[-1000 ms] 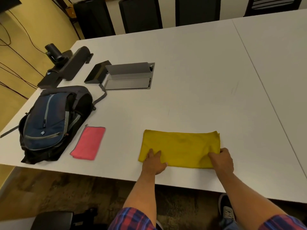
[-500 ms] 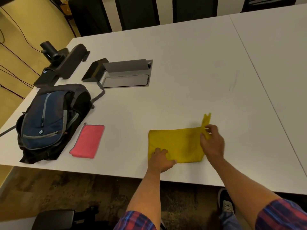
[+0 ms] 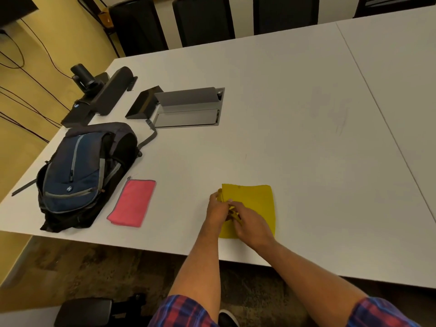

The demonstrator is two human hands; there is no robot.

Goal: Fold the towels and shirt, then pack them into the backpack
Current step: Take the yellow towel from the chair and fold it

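Both hands (image 3: 236, 217) cover the yellow towel's (image 3: 256, 201) left edge, grip unclear

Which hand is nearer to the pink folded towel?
Left. The left hand grips the yellow cloth at its left edge, on the side facing the pink towel. The right hand is further right, over the cloth.

A white table (image 3: 283, 114) bears a black camera (image 3: 82, 74), what looks like a speaker bar (image 3: 113, 90) and an open cable hatch (image 3: 188, 107)
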